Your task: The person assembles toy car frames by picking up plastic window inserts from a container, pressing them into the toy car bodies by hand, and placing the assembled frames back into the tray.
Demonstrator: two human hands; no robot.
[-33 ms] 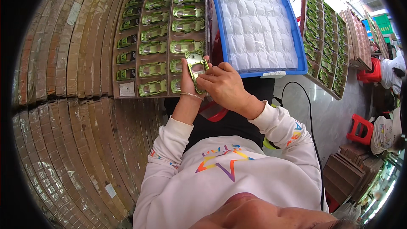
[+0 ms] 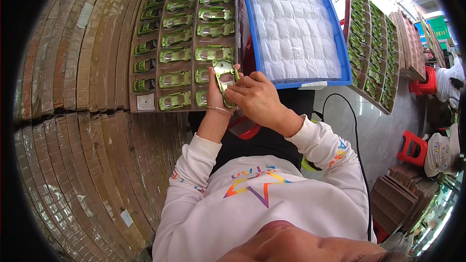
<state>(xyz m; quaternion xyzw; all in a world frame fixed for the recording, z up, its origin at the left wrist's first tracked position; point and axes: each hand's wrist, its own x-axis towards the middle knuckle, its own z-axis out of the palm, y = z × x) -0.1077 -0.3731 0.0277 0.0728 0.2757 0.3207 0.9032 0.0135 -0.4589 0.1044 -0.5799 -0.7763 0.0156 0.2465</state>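
A bright green toy car body [image 2: 225,71], an open frame with a shiny inner side, is held over the near right corner of a brown partitioned tray [image 2: 193,43]. My left hand [image 2: 215,93] is closed around it from the left and below. My right hand [image 2: 259,101] meets it from the right, its fingers bent and pressed against the frame's near right side. Whether a small part sits between those right fingertips is hidden. Rows of similar green car bodies [image 2: 175,78] lie in the tray; those in the left column have dark parts on them.
To the right of the tray stands a blue crate [image 2: 343,68] with white pillow-like packets [image 2: 296,29] in it. Stacked cardboard [image 2: 87,165] lines the left. Another tray of green car bodies [image 2: 374,51] leans farther right, with a black cable [image 2: 357,136] and red stools [image 2: 412,146] nearby.
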